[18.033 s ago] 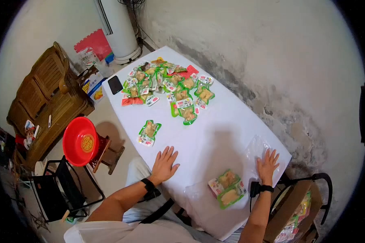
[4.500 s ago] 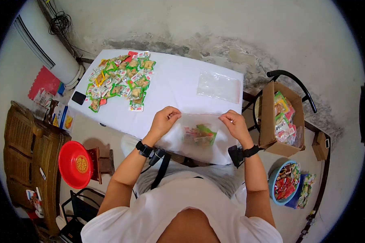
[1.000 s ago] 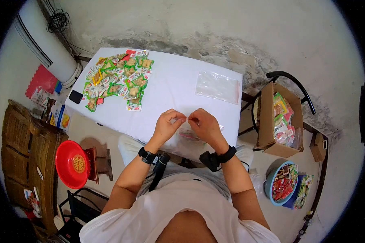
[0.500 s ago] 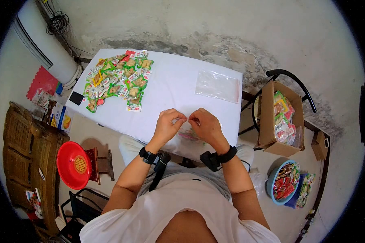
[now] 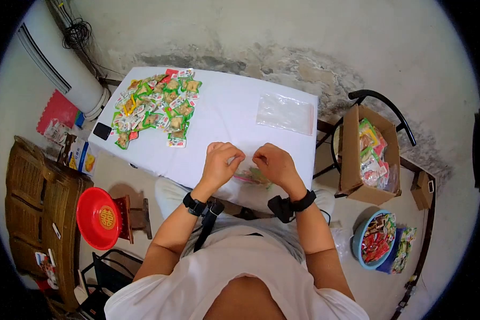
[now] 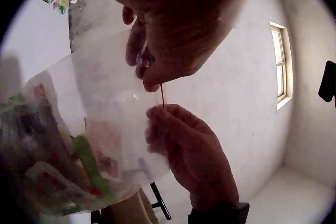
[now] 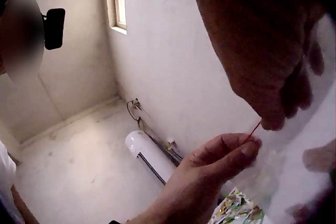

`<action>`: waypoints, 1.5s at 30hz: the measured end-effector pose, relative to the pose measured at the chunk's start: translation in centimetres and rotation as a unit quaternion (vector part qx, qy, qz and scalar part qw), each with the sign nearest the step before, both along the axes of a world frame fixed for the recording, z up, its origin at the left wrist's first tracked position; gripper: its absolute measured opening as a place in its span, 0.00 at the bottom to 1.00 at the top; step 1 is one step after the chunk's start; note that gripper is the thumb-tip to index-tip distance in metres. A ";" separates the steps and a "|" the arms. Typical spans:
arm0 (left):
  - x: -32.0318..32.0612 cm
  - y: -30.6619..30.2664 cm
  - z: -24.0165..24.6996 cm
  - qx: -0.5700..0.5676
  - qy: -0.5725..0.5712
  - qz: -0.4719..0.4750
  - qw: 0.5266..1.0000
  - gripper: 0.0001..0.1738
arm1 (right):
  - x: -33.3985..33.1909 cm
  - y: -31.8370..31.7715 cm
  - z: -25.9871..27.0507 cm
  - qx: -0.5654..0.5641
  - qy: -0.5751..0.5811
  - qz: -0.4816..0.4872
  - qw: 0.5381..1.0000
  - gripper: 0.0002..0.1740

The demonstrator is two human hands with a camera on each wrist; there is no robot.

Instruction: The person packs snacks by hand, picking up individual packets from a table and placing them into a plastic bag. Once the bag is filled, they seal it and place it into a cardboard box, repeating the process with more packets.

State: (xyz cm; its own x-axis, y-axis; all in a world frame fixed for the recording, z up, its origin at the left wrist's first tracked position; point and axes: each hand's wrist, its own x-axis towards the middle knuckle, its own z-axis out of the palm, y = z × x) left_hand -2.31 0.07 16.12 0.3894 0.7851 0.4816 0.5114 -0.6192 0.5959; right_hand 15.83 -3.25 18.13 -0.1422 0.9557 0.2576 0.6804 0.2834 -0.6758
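A clear zip bag (image 6: 123,98) with a red line along its mouth hangs from both hands over the table's near edge. Green, red and white snack packets (image 6: 92,163) show through its plastic. My left hand (image 5: 221,161) pinches the mouth between thumb and fingers. Close beside it, my right hand (image 5: 274,164) pinches the same edge. A short stretch of the red line (image 6: 163,95) spans the gap between the two hands in the left wrist view. From the head, the hands and forearms hide much of the bag.
Many snack packets (image 5: 176,122) lie heaped at the table's left end, near a black phone (image 5: 102,131). Another clear bag (image 5: 285,113) lies flat at the right. Beyond stand a cardboard box (image 5: 351,160) of packets, a blue basin (image 5: 358,240) and a red basin (image 5: 90,213).
Earlier both hands lay flat on the table; later they held the bag's mouth wide apart. They came together along it, and in the last half second have drawn slightly apart.
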 end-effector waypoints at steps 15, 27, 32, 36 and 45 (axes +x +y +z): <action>1.4 0.4 0.3 0.024 0.058 -0.012 0.998 0.01 | 1.4 0.1 -0.5 0.050 -0.006 0.010 0.999 0.04; 2.1 0.7 0.4 0.005 0.051 -0.041 0.998 0.01 | 3.2 -1.3 -0.1 0.006 0.065 -0.050 0.997 0.05; 3.3 0.5 0.4 -0.004 0.016 -0.068 0.998 0.03 | 3.3 -1.3 0.1 0.037 0.030 -0.028 0.998 0.04; 3.1 0.5 0.3 0.000 0.033 -0.049 0.998 0.03 | 4.3 -1.7 -0.1 0.000 0.089 -0.054 0.995 0.03; 4.3 0.4 1.3 -0.020 0.037 -0.098 0.994 0.05 | 4.0 -2.0 -0.3 0.039 0.079 -0.054 0.995 0.03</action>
State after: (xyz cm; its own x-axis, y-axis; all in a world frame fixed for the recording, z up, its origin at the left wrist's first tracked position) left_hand 1.95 0.48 17.43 0.5706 0.7078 0.4165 0.4259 -0.6887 0.5868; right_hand 19.79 -5.26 17.88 0.0090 0.9392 0.3431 0.5963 0.2704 -0.7558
